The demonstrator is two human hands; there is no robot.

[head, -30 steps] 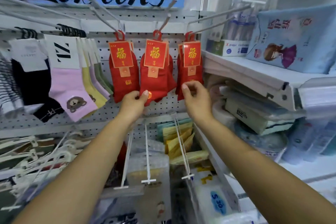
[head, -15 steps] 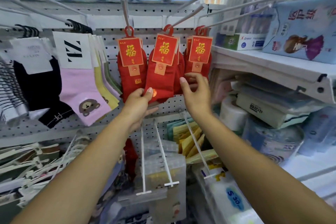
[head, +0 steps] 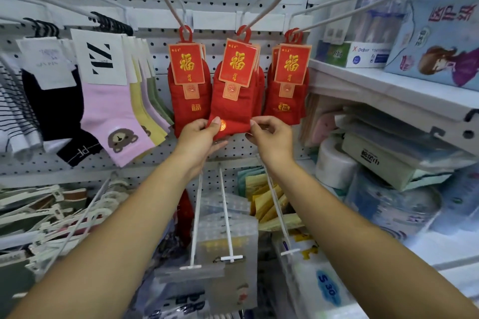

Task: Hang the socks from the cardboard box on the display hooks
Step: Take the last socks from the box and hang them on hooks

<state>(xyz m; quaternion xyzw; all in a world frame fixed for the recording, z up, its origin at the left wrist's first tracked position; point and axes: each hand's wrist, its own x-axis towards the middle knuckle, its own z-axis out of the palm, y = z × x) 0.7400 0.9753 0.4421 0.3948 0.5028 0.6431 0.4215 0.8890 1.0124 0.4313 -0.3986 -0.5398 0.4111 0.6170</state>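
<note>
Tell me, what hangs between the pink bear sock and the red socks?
In the head view, a row of pale yellow and green socks hangs between the pink bear sock and the leftmost red socks, overlapping like fanned cards.

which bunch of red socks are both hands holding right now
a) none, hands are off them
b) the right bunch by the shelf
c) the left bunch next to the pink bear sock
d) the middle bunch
d: the left hand and right hand pinch the bottom corners of the middle bunch of red socks with gold-lettered red cards.
</note>
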